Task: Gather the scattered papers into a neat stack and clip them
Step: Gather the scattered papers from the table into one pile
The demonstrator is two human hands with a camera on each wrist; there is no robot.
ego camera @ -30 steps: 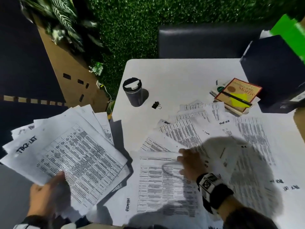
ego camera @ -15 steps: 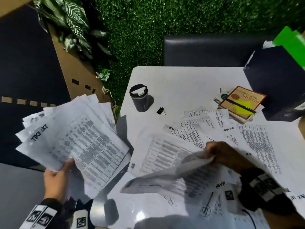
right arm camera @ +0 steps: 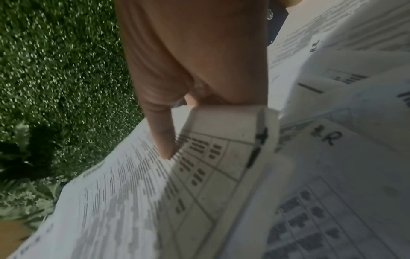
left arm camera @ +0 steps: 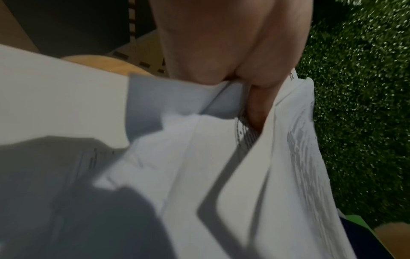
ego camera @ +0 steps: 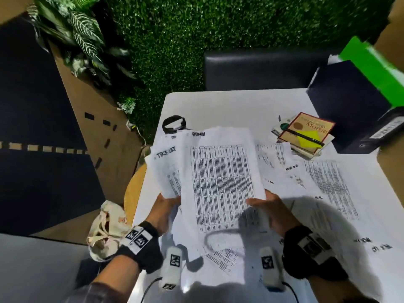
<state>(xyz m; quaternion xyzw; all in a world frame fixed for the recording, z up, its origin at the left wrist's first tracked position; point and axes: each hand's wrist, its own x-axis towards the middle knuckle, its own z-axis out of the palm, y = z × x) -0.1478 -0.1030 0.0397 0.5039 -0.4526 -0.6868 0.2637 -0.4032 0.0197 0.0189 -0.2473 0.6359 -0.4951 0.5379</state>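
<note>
A fanned sheaf of printed papers (ego camera: 218, 171) is held up over the white table (ego camera: 229, 106), between both hands. My left hand (ego camera: 166, 204) grips its lower left edge; in the left wrist view the thumb (left arm camera: 257, 108) lies between the sheets (left arm camera: 288, 175). My right hand (ego camera: 265, 204) pinches the top sheet's lower right edge, with its thumb (right arm camera: 162, 136) on the printed face (right arm camera: 133, 201). More loose papers (ego camera: 328, 182) lie spread on the table to the right and under the hands. The binder clip is hidden behind the sheaf.
A dark lidded cup (ego camera: 173, 124) peeks out behind the sheaf at the back left. A pile of books with a pen (ego camera: 306, 134) and a dark binder (ego camera: 349, 106) stand at the back right. A cloth bag (ego camera: 109, 226) and a round wooden stool (ego camera: 135, 193) are left of the table.
My left hand has swung its sheaf from off the table's left side to the middle. My right hand has lifted a sheet off the table and brought it onto the sheaf.
</note>
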